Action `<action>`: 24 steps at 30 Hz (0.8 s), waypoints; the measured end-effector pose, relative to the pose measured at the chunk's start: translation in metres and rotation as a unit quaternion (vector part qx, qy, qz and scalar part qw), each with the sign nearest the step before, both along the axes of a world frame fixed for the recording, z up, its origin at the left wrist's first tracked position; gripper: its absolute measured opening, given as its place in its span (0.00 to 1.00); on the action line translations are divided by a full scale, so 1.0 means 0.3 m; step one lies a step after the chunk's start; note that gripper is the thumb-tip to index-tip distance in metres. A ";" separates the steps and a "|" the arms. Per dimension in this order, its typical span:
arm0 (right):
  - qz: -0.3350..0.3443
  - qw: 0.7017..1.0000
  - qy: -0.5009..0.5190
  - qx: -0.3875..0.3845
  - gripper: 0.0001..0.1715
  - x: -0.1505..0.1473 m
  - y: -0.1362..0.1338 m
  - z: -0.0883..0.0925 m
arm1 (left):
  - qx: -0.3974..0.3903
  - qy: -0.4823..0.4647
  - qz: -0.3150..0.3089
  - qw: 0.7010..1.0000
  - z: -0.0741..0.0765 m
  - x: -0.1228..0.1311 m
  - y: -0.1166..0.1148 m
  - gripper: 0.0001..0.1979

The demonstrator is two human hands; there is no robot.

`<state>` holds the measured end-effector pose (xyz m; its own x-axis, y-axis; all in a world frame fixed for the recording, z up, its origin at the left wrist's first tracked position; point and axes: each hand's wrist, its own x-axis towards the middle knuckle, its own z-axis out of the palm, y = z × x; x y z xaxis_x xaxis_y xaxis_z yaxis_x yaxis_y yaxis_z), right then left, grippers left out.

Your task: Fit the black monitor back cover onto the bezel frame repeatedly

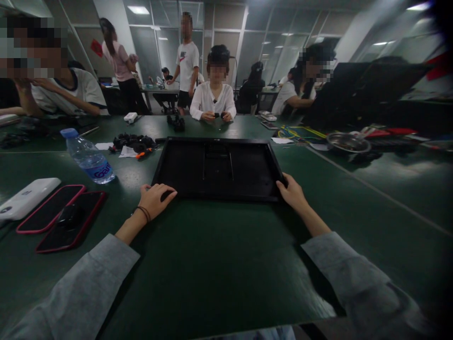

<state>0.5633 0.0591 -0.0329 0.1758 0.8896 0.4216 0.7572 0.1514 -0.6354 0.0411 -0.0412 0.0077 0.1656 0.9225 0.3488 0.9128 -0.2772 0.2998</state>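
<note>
A black flat monitor casing (187,174) lies on the green table in front of me, with a raised frame and a bracket-like shape in its middle. My left hand (155,197) grips its near left corner, thumb along the front edge and a dark band round the wrist. At the near right corner, my right hand (290,191) holds the side edge, its fingers partly hidden behind the frame.
Left on the table (212,264) are a water bottle (88,158), a white device (30,198) and two red-edged phones (53,208). Beyond lie black gear (132,141) and cables (300,133). A metal bowl (348,141) stands right. A person (213,101) sits opposite.
</note>
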 end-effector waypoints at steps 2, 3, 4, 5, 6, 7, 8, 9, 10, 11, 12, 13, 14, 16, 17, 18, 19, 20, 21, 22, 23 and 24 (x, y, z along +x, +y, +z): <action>0.013 1.000 0.005 0.004 0.31 0.011 0.005 -0.002 | 0.004 -0.005 -0.007 1.000 -0.002 0.002 -0.001 0.19; 0.020 1.000 0.007 0.005 0.31 0.015 0.007 -0.002 | 0.007 -0.007 -0.012 1.000 -0.004 0.002 -0.002 0.20; 0.026 1.000 0.008 0.006 0.31 0.018 0.008 0.000 | 0.009 -0.007 -0.018 1.000 -0.006 0.002 -0.004 0.21; 0.032 0.999 0.008 0.007 0.31 0.019 0.009 0.001 | 0.011 -0.007 -0.024 1.000 -0.008 0.002 -0.006 0.22; 0.038 0.999 0.007 0.007 0.30 0.020 0.008 0.004 | 0.013 -0.008 -0.029 0.999 -0.008 0.002 -0.009 0.23; 0.042 0.999 0.007 0.008 0.30 0.019 0.007 0.007 | 0.017 -0.008 -0.032 0.999 -0.008 0.001 -0.011 0.23; 0.044 0.999 0.008 0.008 0.30 0.018 0.005 0.010 | 0.026 -0.012 -0.028 0.999 -0.008 -0.001 -0.013 0.23; 0.045 0.999 0.008 0.008 0.30 0.016 0.002 0.013 | 0.042 -0.018 -0.016 0.999 -0.008 -0.004 -0.014 0.23; 0.044 0.999 0.008 0.008 0.30 0.014 0.000 0.016 | 0.063 -0.028 0.003 0.998 -0.008 -0.010 -0.012 0.22; 0.045 0.999 0.006 0.008 0.30 0.012 -0.002 0.018 | 0.088 -0.041 0.031 0.995 -0.010 -0.019 -0.007 0.20; 0.045 0.999 0.004 0.010 0.30 0.010 -0.003 0.021 | 0.114 -0.059 0.064 0.990 -0.015 -0.031 0.001 0.19; 0.047 0.999 0.000 0.013 0.30 0.010 -0.004 0.022 | 0.133 -0.078 0.101 0.983 -0.022 -0.045 0.012 0.21; 0.050 0.999 -0.004 0.016 0.30 0.009 -0.004 0.023 | 0.141 -0.100 0.135 0.976 -0.032 -0.062 0.025 0.25; 0.051 0.999 -0.008 0.017 0.30 0.010 -0.001 0.024 | 0.109 -0.142 0.186 0.966 -0.058 -0.096 0.053 0.33; 0.051 0.999 -0.009 0.014 0.30 0.011 0.002 0.023 | 0.070 -0.163 0.198 0.964 -0.070 -0.111 0.065 0.34; 0.050 0.999 -0.009 0.010 0.31 0.012 0.004 0.022 | 0.033 -0.178 0.199 0.963 -0.080 -0.123 0.074 0.33; 0.050 0.999 -0.010 0.006 0.31 0.013 0.007 0.021 | 0.006 -0.182 0.193 0.964 -0.088 -0.131 0.080 0.31; 0.049 0.999 -0.010 0.004 0.31 0.015 0.009 0.019 | -0.011 -0.181 0.187 0.965 -0.092 -0.136 0.083 0.28; 0.050 0.999 -0.010 0.005 0.31 0.016 0.011 0.018 | -0.017 -0.174 0.181 0.968 -0.092 -0.136 0.082 0.26; 0.051 0.999 -0.009 0.008 0.30 0.018 0.013 0.017 | -0.017 -0.166 0.178 0.970 -0.089 -0.134 0.078 0.25; 0.051 0.999 -0.009 0.010 0.30 0.021 0.013 0.016 | -0.011 -0.159 0.178 0.971 -0.084 -0.130 0.073 0.24; 0.051 0.999 -0.008 0.011 0.29 0.023 0.013 0.015 | -0.004 -0.154 0.179 0.972 -0.079 -0.125 0.068 0.24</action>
<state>0.5702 0.0631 -0.0283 0.0767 0.8928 0.4439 0.7475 0.2431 -0.6182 0.0037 -0.0209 -0.0159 -0.2774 0.9048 0.3231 0.8175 0.0456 0.5742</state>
